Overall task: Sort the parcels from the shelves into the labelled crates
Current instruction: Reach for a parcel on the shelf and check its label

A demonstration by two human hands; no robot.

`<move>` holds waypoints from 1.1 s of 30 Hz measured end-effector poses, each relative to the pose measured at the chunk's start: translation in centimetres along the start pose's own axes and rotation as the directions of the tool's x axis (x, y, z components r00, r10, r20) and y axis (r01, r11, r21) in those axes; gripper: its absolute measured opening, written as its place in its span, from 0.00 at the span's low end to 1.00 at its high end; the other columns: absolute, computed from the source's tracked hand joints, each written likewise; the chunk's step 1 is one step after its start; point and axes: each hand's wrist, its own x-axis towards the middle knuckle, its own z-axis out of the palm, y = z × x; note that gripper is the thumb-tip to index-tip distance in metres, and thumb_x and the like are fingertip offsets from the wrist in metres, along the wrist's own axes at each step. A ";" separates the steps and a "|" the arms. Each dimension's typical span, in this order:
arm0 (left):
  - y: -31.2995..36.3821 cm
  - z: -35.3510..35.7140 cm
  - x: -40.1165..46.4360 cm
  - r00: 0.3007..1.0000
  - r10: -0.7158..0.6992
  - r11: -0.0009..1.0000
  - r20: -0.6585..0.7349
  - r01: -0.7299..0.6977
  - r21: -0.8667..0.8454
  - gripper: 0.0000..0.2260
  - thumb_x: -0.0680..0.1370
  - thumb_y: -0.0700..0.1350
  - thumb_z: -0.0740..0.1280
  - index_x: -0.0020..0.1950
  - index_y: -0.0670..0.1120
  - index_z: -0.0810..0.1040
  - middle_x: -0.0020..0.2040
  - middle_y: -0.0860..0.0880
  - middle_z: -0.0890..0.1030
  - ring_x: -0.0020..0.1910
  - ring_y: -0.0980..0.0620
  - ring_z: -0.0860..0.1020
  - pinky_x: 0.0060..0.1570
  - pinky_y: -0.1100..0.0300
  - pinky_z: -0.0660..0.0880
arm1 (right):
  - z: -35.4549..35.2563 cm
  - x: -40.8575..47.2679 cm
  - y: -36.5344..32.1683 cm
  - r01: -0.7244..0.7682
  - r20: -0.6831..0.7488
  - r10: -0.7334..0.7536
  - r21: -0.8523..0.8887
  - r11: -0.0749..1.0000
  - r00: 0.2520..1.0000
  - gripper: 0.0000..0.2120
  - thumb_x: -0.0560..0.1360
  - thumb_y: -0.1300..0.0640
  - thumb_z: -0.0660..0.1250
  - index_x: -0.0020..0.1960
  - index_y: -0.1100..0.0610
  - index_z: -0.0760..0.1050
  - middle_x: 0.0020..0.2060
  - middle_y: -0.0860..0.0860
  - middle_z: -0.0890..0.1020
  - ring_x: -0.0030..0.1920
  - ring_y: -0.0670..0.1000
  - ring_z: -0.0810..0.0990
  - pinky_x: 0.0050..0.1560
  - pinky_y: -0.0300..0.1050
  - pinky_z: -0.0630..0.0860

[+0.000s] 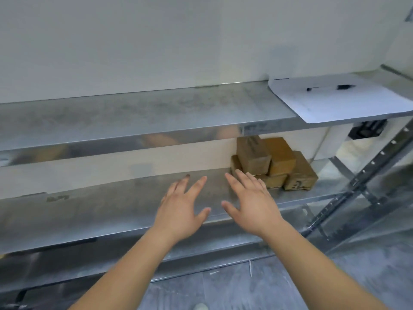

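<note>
**Both hands reaching over the middle shelf, nothing held**

I am seeing the left hand (182, 209) stretching out flat over the middle shelf (100, 211), fingers straight and spread, gripping nothing. The right hand (251, 204) is lying just beside it, likewise flat and spread, holding nothing; its fingertips are reaching close to the parcels (273, 162), and I cannot tell whether they are touching the lowest one.

The parcels are sitting as a small brown stack at the back right of that shelf, against the wall: two cartons riding on top of flatter ones, with another standing at the right end.

Above, the upper shelf (145, 113) is carrying a white sheet (335, 101) at its right end, with a dark pen (328, 87) lying on it. A perforated metal upright (366, 173) is slanting down the right side, and grey floor (234, 287) is showing below my forearms.
</note>
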 end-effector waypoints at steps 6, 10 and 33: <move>2.7 1.6 7.5 0.991 0.103 0.992 0.089 -0.096 -0.077 0.37 0.77 0.64 0.65 0.80 0.65 0.48 0.81 0.44 0.57 0.78 0.40 0.58 0.75 0.46 0.63 | -1.7 4.1 4.2 -0.181 0.006 0.181 -0.035 0.983 0.983 0.34 0.79 0.35 0.58 0.81 0.46 0.55 0.79 0.55 0.62 0.78 0.60 0.60 0.79 0.56 0.56; 3.8 2.7 12.3 0.971 0.166 0.983 0.173 -0.148 -0.112 0.37 0.77 0.64 0.64 0.80 0.65 0.46 0.82 0.47 0.55 0.78 0.41 0.58 0.76 0.49 0.61 | -2.0 7.6 7.2 -0.264 -0.021 0.263 -0.068 0.962 0.965 0.39 0.74 0.32 0.50 0.81 0.45 0.54 0.81 0.53 0.60 0.79 0.60 0.59 0.77 0.58 0.62; 11.2 5.9 19.0 0.949 -0.036 0.888 0.312 0.174 -0.425 0.12 0.75 0.58 0.60 0.49 0.55 0.80 0.44 0.51 0.84 0.42 0.52 0.83 0.46 0.49 0.82 | -3.6 11.5 13.2 -0.216 -0.040 0.227 0.184 0.959 0.973 0.12 0.84 0.47 0.57 0.55 0.52 0.77 0.49 0.51 0.82 0.51 0.54 0.81 0.49 0.51 0.78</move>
